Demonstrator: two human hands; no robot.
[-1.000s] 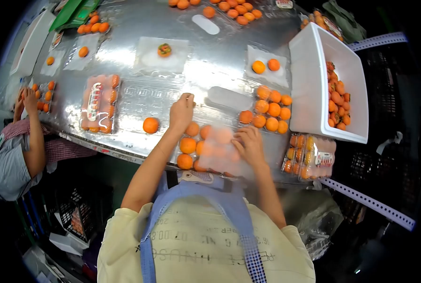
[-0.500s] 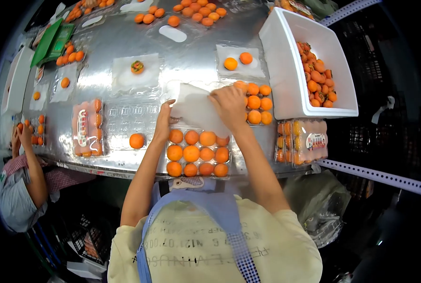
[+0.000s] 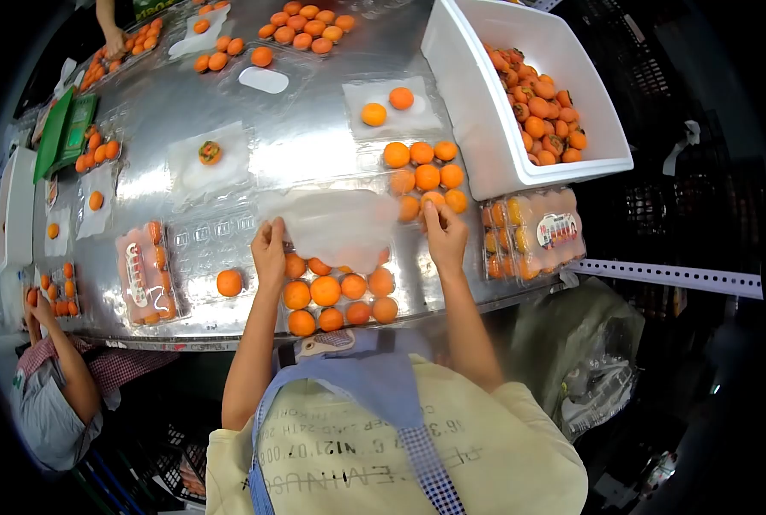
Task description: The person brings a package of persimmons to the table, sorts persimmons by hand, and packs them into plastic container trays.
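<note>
A thin white sheet spreads over the far rows of orange persimmons in a clear plastic tray in front of me. At the sheet's left edge, my left hand is closed with thumb and fingers pinching it. My right hand is pinched closed by its right side, where the sheet is hazy and the exact contact is hard to see. Just beyond the right fingertips sits another batch of persimmons. A lone persimmon lies left of my left hand.
A white foam box of persimmons stands at the right. Packed clear boxes sit below it, with another packed box at left. Lined trays lie beyond. Co-workers' hands work at the far left and left edge.
The sheet has come down toward me, covering more of the far persimmons. My right hand has moved nearer and to the right of the sheet's middle. My view has shifted slightly.
</note>
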